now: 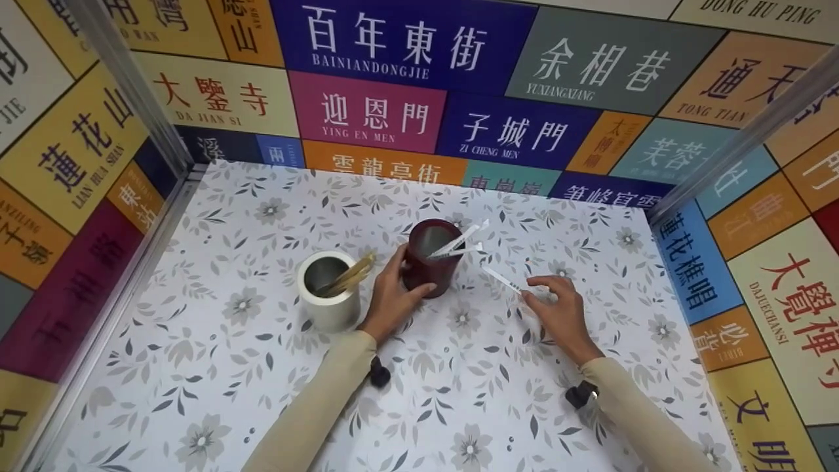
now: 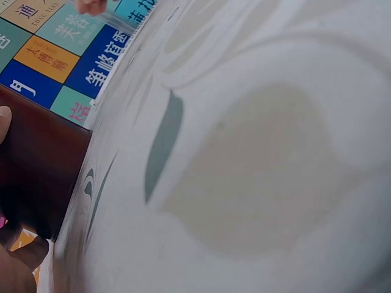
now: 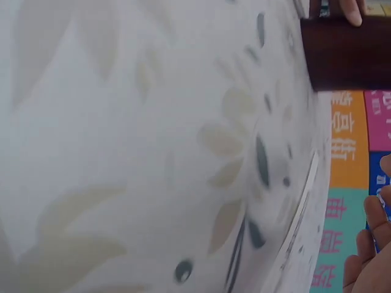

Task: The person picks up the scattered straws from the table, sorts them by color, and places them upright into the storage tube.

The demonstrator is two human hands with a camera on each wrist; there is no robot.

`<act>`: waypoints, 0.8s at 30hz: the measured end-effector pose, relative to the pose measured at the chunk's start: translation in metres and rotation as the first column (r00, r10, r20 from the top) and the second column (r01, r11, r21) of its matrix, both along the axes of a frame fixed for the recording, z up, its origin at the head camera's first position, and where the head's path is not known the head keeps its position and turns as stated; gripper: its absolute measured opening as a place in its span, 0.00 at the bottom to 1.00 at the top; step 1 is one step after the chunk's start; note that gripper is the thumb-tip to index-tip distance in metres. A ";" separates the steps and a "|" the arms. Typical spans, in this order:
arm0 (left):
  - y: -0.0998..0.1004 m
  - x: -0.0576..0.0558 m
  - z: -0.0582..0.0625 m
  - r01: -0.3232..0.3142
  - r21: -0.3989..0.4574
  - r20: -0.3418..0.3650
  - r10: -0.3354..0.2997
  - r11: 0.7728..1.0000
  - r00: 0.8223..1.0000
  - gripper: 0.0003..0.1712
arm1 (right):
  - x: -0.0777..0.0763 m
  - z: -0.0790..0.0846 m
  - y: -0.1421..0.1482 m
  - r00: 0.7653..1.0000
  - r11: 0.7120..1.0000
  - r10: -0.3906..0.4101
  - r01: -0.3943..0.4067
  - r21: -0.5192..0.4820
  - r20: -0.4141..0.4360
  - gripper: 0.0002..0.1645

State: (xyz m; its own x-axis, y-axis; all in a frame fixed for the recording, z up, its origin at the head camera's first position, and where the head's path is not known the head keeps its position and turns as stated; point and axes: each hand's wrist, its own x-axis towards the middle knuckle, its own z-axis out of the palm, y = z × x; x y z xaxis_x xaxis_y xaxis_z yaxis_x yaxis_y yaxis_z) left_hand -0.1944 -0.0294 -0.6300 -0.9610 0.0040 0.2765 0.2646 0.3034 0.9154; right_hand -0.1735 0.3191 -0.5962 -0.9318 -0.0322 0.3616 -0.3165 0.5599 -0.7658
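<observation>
My left hand (image 1: 395, 295) grips a dark red cylindrical cup (image 1: 429, 278), thumb at its front and fingers round its left side. The cup (image 2: 43, 165) stands upright in the left wrist view. Thin white sticks (image 1: 468, 248), perhaps wrapped, lean out over its right rim. To the right, a similar white stick (image 1: 501, 278) has its lower end beside the thumb of my right hand (image 1: 560, 314). In the right wrist view this stick (image 3: 299, 213) appears to lie on the tabletop, apart from the right hand (image 3: 369, 250), whose fingers are loosely bent.
Left of my left hand stands a white cylindrical cup (image 1: 331, 311) with several yellowish-brown sticks (image 1: 351, 275) leaning right. Both cups are on a table (image 1: 459, 393) covered in a floral print. Colourful panels with lettering (image 1: 406, 39) rise behind it and at both sides.
</observation>
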 end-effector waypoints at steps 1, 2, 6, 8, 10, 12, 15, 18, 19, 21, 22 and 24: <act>0.000 0.000 0.000 -0.004 0.000 -0.001 0.004 1.000 1.000 0.56 | -0.001 -0.002 0.004 1.000 1.000 0.001 -0.001 0.013 -0.005 0.14; 0.000 0.000 0.000 -0.009 0.002 -0.004 0.009 1.000 1.000 0.56 | -0.002 -0.004 0.007 1.000 1.000 0.002 -0.002 0.026 -0.009 0.14; 0.001 -0.001 -0.001 -0.017 0.001 0.000 0.017 1.000 1.000 0.56 | -0.004 -0.013 0.018 1.000 0.999 0.002 -0.001 0.040 -0.020 0.14; 0.001 -0.001 -0.001 -0.017 0.002 0.002 0.016 1.000 1.000 0.56 | -0.003 -0.017 0.021 1.000 0.999 -0.006 0.006 0.034 -0.008 0.14; 0.002 -0.002 -0.001 -0.013 0.008 0.006 0.013 1.000 1.000 0.56 | -0.002 -0.021 0.023 1.000 1.000 -0.017 0.017 0.024 0.012 0.14; 0.001 -0.001 -0.002 -0.013 0.011 0.012 0.013 1.000 1.000 0.56 | -0.001 -0.024 0.024 0.999 1.000 -0.023 0.022 0.017 0.033 0.15; 0.001 -0.001 -0.001 -0.013 0.012 0.023 0.012 1.000 1.000 0.56 | -0.001 -0.028 0.024 0.998 1.000 -0.022 0.022 0.006 0.057 0.15; 0.000 0.000 -0.001 -0.010 0.004 0.024 0.010 1.000 1.000 0.56 | -0.001 -0.031 0.022 0.996 1.000 -0.026 0.026 0.002 0.091 0.15; 0.000 0.000 0.000 -0.010 0.003 0.020 0.010 1.000 1.000 0.56 | -0.001 -0.032 0.021 0.994 1.000 -0.029 0.029 -0.002 0.109 0.15; 0.000 0.000 0.000 -0.008 0.000 0.007 0.008 1.000 1.000 0.55 | -0.001 -0.034 0.020 0.988 0.999 -0.040 0.041 -0.003 0.148 0.16; 0.001 0.000 0.000 -0.007 0.001 0.001 0.007 1.000 1.000 0.55 | -0.001 -0.034 0.019 0.985 0.999 -0.047 0.048 -0.004 0.167 0.17; 0.002 -0.001 0.000 -0.006 0.004 -0.007 0.006 1.000 1.000 0.54 | -0.002 -0.035 0.019 0.981 0.998 -0.059 0.062 -0.007 0.185 0.18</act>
